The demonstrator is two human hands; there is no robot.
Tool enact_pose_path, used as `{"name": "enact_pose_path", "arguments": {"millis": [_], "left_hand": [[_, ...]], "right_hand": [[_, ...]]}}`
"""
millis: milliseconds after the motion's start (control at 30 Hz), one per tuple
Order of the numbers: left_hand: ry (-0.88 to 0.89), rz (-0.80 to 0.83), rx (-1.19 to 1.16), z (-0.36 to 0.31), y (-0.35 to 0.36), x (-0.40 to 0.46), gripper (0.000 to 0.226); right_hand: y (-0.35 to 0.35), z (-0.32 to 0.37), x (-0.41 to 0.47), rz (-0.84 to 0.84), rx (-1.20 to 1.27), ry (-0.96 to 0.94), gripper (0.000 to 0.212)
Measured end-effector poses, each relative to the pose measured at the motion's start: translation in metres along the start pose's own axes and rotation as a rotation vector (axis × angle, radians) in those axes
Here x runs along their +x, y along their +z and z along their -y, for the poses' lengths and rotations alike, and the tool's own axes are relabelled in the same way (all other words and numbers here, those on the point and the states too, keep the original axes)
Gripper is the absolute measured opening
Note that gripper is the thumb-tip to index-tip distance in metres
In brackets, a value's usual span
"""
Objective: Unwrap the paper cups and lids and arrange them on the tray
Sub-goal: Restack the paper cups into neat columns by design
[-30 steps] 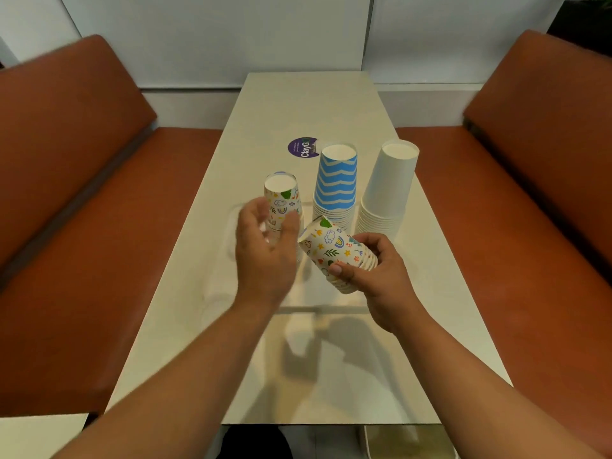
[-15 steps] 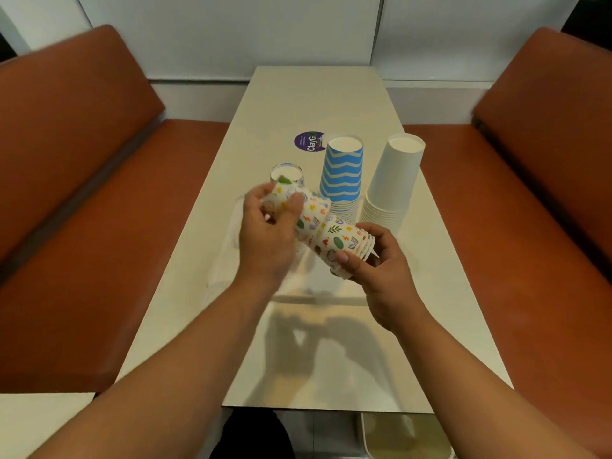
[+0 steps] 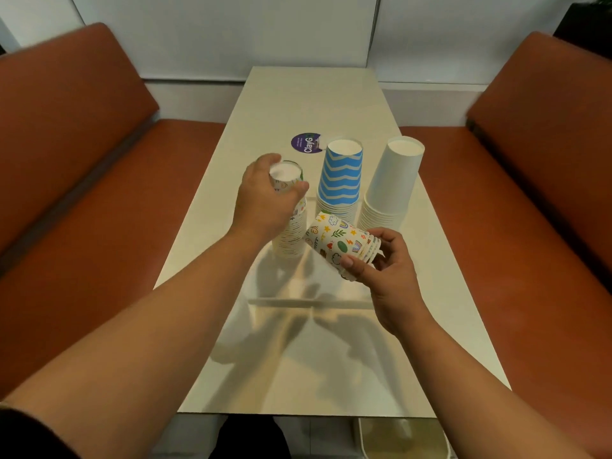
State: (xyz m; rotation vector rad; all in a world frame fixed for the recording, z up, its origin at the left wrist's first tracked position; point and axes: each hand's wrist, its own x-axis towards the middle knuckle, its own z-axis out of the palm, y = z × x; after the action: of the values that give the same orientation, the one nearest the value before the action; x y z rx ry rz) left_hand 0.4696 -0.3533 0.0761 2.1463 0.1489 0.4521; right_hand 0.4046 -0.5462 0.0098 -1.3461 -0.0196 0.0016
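The left hand grips the top cup of the tall stack; the right hand holds a small stack of doodle cups beside it

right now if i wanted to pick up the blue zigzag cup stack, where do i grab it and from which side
Grip the blue zigzag stack low, around the band of nested rims, coming from its near side. It stands upside down and tapers upward, so a high grip may lift only the top cups. The white stack crowds its right.
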Motion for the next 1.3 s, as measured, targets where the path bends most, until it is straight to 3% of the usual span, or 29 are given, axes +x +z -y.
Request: {"name": "enact_pose_path", "arguments": {"millis": [67,133,267,333,533,733,900,1000,1100,1200,1300], "left_hand": [[0.015,-0.148,-0.125,-0.003,0.003,-0.021,0.05],[-0.089,-0.2,-0.32,-0.004,0.012,-0.049,0.051],[-0.484,0.088,-0.909,-0.01,0.026,-0.086,0.055],[-0.53,0.123,-1.01,-0.008,0.026,-0.087,0.056],[-0.174,-0.056,-0.691,-0.016,-0.004,-0.053,0.045],[0.166,-0.123,-0.202,-0.028,-0.033,0.012,0.048],[0.055,-0.031,-0.082,0.004,-0.011,0.024,0.047],[-0.001,0.042,-0.027,0.02,-0.001,0.017,0.045],[0.034,-0.016,-0.004,0.019,0.0,0.003,0.046],[0.006,-0.195,-0.202,0.013,0.001,-0.028,0.042],[-0.206,-0.149,-0.509,0.005,0.012,-0.067,0.043]], "right_hand": [[0.001,0.001,0.001,-0.006,0.024,0.001,0.066],[0.003,0.003,0.002,-0.002,0.056,0.0,0.066],[0.012,0.002,0.0,0.044,0.061,-0.018,0.065],[0.015,0.002,-0.002,0.064,0.051,-0.02,0.065],[0.009,0.004,-0.005,0.019,0.058,-0.019,0.056],[0.006,0.003,-0.004,-0.02,0.03,0.006,0.069],[0.005,0.008,-0.004,-0.011,0.013,-0.009,0.063],[0.004,0.006,-0.003,-0.019,-0.005,-0.002,0.069],[0.002,0.002,-0.001,-0.027,-0.001,-0.001,0.068],[0.005,0.003,0.0,-0.018,0.022,-0.004,0.068],[0.011,0.005,0.0,-0.004,0.029,-0.024,0.068]]}}
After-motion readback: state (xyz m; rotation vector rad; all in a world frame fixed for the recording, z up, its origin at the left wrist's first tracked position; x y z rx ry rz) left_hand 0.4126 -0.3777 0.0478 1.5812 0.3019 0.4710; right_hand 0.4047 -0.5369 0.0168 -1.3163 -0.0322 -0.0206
